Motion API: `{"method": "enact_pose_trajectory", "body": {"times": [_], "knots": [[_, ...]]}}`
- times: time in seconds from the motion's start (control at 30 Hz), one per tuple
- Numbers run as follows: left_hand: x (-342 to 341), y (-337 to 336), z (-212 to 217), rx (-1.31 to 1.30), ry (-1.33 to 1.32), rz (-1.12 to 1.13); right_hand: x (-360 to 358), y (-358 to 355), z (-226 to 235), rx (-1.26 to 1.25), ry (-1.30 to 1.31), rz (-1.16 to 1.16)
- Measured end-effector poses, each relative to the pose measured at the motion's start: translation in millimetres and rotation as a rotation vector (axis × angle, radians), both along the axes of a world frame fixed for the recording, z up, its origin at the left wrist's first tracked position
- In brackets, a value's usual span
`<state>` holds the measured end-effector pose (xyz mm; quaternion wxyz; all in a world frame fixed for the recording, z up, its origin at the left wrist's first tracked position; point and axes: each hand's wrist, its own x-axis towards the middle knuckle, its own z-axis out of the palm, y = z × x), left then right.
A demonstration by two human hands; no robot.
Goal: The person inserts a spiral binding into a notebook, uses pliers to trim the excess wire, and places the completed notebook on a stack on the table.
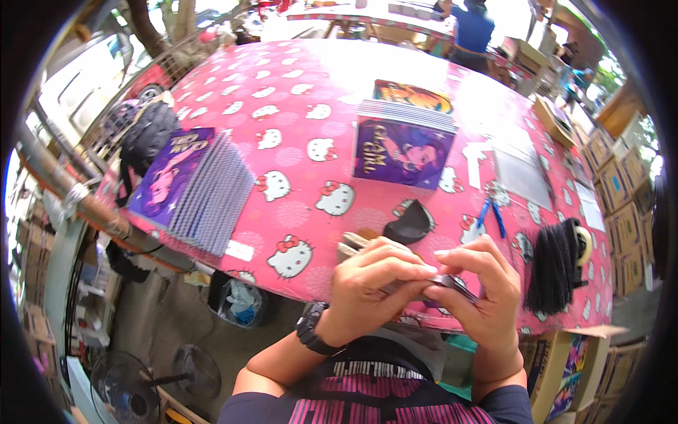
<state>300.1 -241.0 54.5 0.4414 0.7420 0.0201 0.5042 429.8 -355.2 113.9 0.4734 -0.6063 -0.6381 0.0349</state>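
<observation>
Small dark flat piece (pixel 452 284) held lower centre of frame, pinched between left hand (pixel 367 290) and right hand (pixel 480 283), both grips closed on it, above near edge of pink-clothed bench (pixel 296 134). Purple booklet stack (pixel 402 145) seen upper centre.

Near edge: both hands (pixel 424 290) fill it, a black curved piece (pixel 409 222) just beyond them.
Middle: open pink desk (pixel 296 134) between the two stacks of booklets (widest gap).
Left: fanned booklets (pixel 201 191) and a dark bag (pixel 145 138).
Ahead: purple booklet stack (pixel 404 145).
Right: blue pens (pixel 491 215), black bundle (pixel 554 265), tape roll (pixel 583 244), clear sheets (pixel 519 173).
</observation>
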Motion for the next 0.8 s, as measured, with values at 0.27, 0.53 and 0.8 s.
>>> {"method": "enact_pose_trajectory", "body": {"times": [0.27, 0.53, 0.8], "knots": [[-2.5, -10.2, -0.1, -0.034, -0.013, 0.056, 0.7, -1.9, -4.8, 0.121, -0.215, -0.029], [2.5, -11.7, -6.5, -0.135, -0.038, 0.004, 2.3, -1.8, -1.5, 0.051, -0.051, 0.015], [-0.9, -11.2, -12.2, -0.174, 0.026, -0.046, 0.2, 3.8, -2.6, 0.100, -0.235, 0.050]]}}
